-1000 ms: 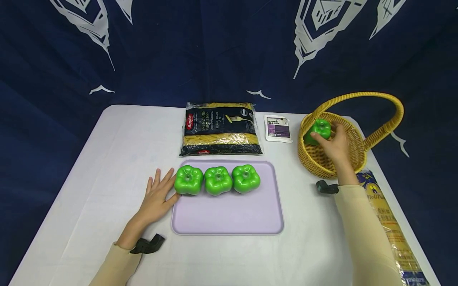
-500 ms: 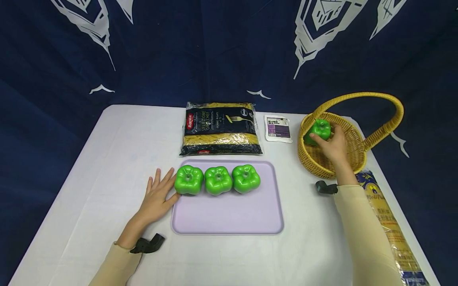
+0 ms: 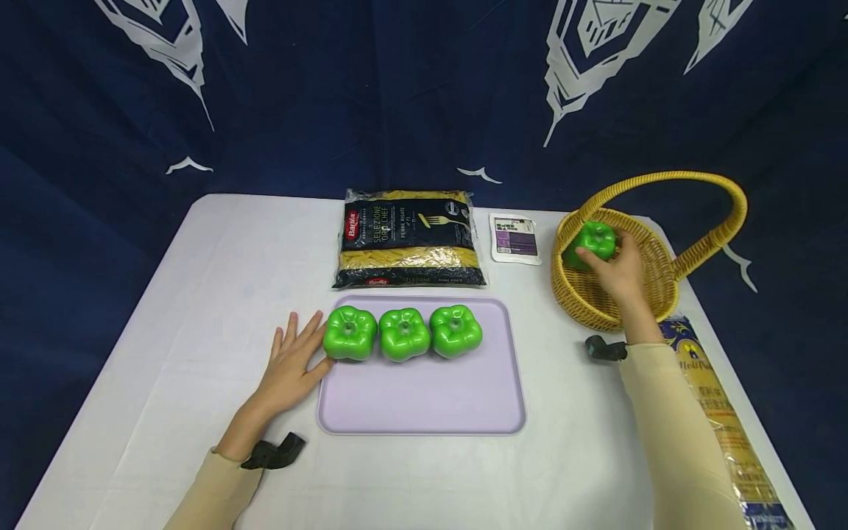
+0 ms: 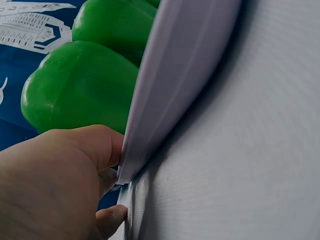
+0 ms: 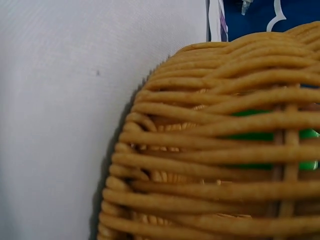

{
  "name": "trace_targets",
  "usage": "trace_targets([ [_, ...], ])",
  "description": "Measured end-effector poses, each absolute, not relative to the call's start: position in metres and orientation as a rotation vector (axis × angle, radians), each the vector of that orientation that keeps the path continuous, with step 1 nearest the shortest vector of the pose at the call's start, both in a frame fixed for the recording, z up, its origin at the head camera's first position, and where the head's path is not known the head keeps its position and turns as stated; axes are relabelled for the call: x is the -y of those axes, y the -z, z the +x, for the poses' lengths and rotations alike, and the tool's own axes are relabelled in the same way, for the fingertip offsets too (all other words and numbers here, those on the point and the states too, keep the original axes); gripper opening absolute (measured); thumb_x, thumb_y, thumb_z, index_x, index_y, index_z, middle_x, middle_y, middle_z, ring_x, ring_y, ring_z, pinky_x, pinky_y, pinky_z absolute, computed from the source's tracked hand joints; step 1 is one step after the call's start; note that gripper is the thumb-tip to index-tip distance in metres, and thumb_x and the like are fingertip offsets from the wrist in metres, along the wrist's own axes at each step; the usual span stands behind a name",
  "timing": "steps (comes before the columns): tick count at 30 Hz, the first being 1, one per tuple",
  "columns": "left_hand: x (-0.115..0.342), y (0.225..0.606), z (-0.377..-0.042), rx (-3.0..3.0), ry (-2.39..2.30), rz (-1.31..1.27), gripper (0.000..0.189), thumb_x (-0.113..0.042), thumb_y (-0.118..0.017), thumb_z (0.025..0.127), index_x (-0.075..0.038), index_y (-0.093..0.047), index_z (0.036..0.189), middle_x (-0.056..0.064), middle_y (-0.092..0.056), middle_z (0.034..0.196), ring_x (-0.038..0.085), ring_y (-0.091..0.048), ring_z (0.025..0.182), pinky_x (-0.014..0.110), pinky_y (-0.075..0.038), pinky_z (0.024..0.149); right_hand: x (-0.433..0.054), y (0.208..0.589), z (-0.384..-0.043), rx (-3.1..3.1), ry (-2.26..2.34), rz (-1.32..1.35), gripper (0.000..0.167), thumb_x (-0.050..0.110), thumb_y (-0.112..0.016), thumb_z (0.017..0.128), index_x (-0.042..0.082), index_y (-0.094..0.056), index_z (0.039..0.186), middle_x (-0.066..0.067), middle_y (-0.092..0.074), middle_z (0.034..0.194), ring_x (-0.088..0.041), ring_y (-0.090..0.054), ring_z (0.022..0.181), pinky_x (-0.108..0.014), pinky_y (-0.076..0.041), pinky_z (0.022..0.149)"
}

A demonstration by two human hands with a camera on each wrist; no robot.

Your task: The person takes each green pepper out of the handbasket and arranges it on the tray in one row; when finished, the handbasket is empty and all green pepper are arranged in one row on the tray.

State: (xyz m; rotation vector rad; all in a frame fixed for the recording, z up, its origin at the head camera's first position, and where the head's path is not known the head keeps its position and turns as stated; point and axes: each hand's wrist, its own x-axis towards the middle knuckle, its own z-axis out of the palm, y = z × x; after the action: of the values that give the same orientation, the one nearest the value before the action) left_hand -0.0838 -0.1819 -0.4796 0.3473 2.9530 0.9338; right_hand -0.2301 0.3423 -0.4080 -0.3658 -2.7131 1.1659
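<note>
My right hand (image 3: 623,272) reaches into a wicker basket (image 3: 599,319) and grips a green bell pepper (image 3: 594,239) between thumb and fingers, near the basket's far left wall. In the right wrist view the weave of the basket hides the hand, and only green shows through the gaps. Three more green bell peppers stand in a row on a lilac tray (image 3: 424,405): a left one (image 3: 350,333), a middle one (image 3: 404,335) and a right one (image 3: 455,331). With fingers spread, my left hand (image 3: 291,372) rests at the tray's left edge, thumb and fingertips right beside the left pepper.
A bag of penne pasta (image 3: 409,239) lies behind the tray. To its right is a small white packet (image 3: 515,238) with a purple label. A long yellow and blue package (image 3: 722,419) lies along the right table edge, partly under the right sleeve. The basket's tall handle (image 3: 689,175) arches rightward.
</note>
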Motion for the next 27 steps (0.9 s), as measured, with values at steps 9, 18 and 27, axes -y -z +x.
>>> trace_targets([
  [9,0.181,0.480,-0.083,-2.947,-0.931,0.349,0.064,-0.031,-0.054,0.094,-0.007,-0.036,0.151,0.018,-0.024,0.161,0.049,0.003,0.149,0.066,0.006,0.116,-0.352,0.404,-0.209,2.648,-1.162,-0.439,0.086,0.042,-0.065,0.090,0.006,-0.021,0.154,-0.022,-0.032,0.154,-0.039,-0.037,0.136,-0.055,-0.034,0.110],
  [18,0.183,0.481,-0.085,-2.945,-0.925,0.350,0.064,-0.032,-0.054,0.094,-0.007,-0.035,0.151,0.017,-0.023,0.161,0.048,0.003,0.149,0.065,0.006,0.116,-0.357,0.392,-0.167,2.566,-1.092,-0.549,0.083,0.039,-0.068,0.089,0.014,-0.023,0.155,-0.014,-0.034,0.155,-0.034,-0.044,0.133,-0.046,-0.044,0.105],
  [27,0.183,0.481,-0.085,-2.941,-0.917,0.361,0.065,-0.032,-0.052,0.095,-0.006,-0.034,0.152,0.018,-0.022,0.161,0.048,0.004,0.149,0.065,0.007,0.116,-0.337,0.376,-0.121,2.482,-1.079,-0.503,0.078,0.025,-0.075,0.086,0.021,-0.032,0.152,-0.008,-0.044,0.148,-0.025,-0.051,0.126,-0.021,-0.046,0.095],
])
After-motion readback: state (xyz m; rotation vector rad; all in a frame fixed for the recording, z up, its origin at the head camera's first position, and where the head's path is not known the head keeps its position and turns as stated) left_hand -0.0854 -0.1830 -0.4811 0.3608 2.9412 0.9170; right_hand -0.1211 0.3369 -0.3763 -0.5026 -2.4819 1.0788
